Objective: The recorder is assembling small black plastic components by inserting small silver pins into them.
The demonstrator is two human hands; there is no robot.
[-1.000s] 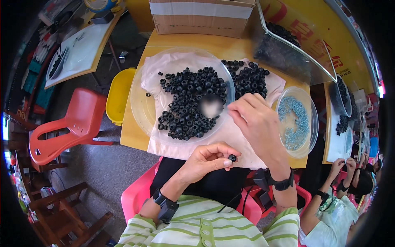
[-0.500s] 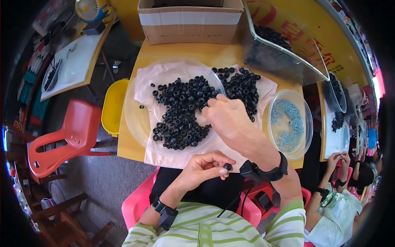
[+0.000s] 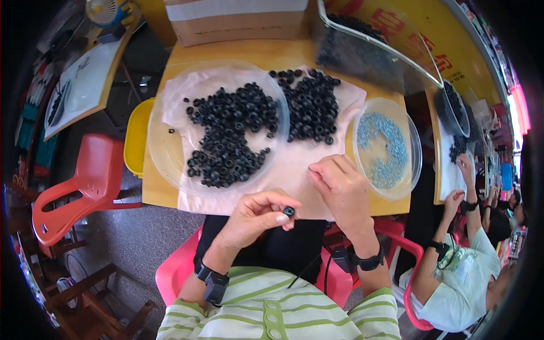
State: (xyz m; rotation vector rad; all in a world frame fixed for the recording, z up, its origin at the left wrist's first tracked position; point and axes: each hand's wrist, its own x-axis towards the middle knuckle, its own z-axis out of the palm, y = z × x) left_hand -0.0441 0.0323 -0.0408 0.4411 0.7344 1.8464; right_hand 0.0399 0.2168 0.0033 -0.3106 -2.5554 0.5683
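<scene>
Our right hand (image 3: 340,184) has drawn back near, fingers curled on the white cloth (image 3: 294,164); our left hand (image 3: 258,215) pinches a small black ring (image 3: 289,211).

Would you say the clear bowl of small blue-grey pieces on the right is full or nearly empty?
Nearly empty: the clear bowl holds only a thin curved band of small blue-grey pieces, with bare bottom showing in the middle.
</scene>
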